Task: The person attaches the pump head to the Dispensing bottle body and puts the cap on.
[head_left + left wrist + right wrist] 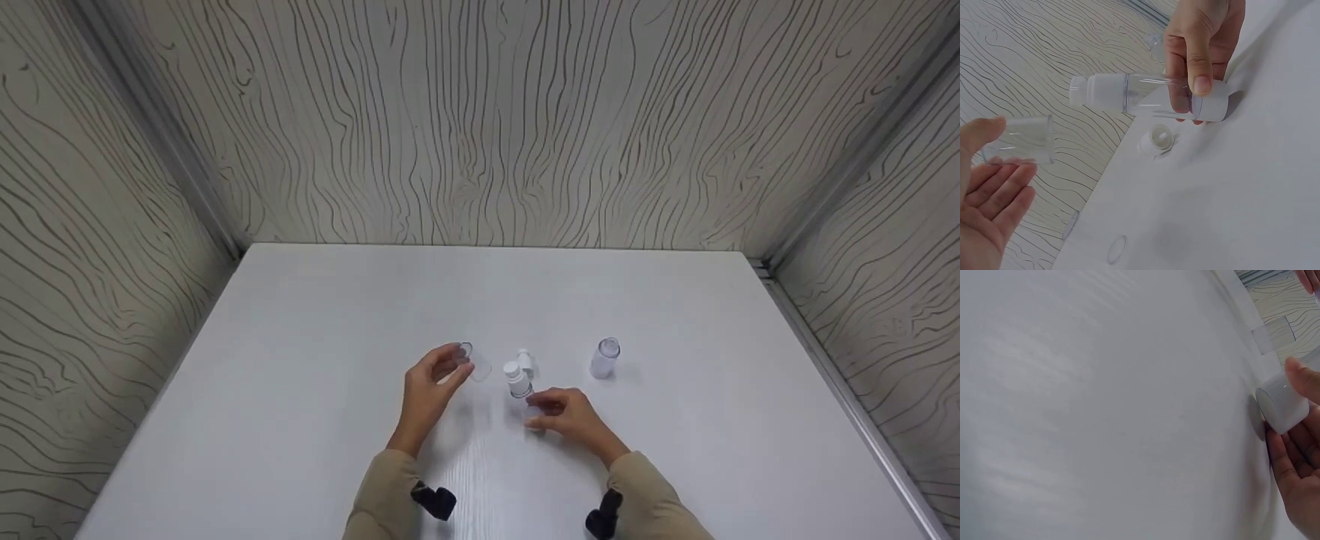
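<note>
My left hand pinches a short clear cylindrical cap between thumb and fingers. In the left wrist view, that cap lines up with the pump end of a clear bottle, a gap between them. The bottle has a white collar and nozzle at one end and a white base at the other. My right hand grips it near the base, thumb on one side and fingers on the other, just over the table. Close behind the bottle, a small white hollow pump piece lies on the table.
A second clear bottle stands on the white table, right of the hands. Another clear cylinder lies beside the left hand. Wood-patterned panels rise at the back and both sides.
</note>
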Motion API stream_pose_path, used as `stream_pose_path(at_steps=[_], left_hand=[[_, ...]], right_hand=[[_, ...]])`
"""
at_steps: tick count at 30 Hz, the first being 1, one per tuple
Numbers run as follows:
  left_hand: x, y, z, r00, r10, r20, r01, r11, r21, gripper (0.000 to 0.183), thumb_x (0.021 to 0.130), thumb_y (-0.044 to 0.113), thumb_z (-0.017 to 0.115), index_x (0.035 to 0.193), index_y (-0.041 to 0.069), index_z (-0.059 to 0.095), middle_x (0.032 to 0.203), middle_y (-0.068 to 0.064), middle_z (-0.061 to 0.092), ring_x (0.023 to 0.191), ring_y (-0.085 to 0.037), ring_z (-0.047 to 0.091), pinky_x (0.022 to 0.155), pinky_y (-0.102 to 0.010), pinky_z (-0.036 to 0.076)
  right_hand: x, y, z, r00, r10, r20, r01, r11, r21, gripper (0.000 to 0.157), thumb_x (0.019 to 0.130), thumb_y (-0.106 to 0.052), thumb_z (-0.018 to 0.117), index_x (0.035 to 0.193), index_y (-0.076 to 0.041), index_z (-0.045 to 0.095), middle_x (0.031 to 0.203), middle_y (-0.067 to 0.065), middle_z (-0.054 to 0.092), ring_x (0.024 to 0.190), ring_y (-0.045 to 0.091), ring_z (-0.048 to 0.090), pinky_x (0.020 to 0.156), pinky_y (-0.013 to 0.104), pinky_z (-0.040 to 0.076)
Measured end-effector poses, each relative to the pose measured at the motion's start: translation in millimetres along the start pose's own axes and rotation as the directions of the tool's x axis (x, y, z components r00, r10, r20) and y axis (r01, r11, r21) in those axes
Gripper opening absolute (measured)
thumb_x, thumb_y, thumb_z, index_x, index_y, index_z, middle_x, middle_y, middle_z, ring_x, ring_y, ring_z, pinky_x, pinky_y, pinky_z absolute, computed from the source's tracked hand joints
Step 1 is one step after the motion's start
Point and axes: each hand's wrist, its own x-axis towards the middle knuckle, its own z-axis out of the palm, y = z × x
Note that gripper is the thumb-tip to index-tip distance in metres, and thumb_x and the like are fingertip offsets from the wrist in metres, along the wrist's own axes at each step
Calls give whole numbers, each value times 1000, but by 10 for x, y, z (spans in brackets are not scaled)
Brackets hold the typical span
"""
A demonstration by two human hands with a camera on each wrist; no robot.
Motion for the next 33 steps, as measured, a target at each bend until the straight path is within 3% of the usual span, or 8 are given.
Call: stream_pose_path(at_steps=[13, 27, 33], left_hand=[[-15, 39, 105, 999, 44, 0, -44, 999, -24, 38, 86, 18, 71, 118, 1, 62, 111, -16, 70, 103, -27, 69, 98, -29, 56], [-11, 64, 172, 1000, 7, 25, -7, 1000, -22, 41, 86, 22, 72, 120, 2, 62, 112, -15, 70, 105, -26, 69, 99, -26, 55], [-28, 72, 193, 999, -16, 37, 17, 1000, -16, 42, 86, 25, 72, 121, 5, 62, 114, -13, 70, 107, -24, 69, 100, -25, 55]], right_hand=[[1, -24, 20, 999, -33, -6, 33, 999, -39, 38, 77, -19, 80, 108, 0, 71, 102, 19, 72, 93, 18, 65, 78, 13, 54], [0, -74, 27, 998, -49, -31, 47, 997, -63, 37, 76, -19, 81, 106, -1, 72, 100, 17, 73, 89, 20, 65, 76, 16, 55], [-6, -87, 36, 998, -42, -39, 39, 997, -66, 37, 75, -19, 81, 106, -1, 72, 100, 17, 73, 86, 12, 63, 75, 13, 53]])
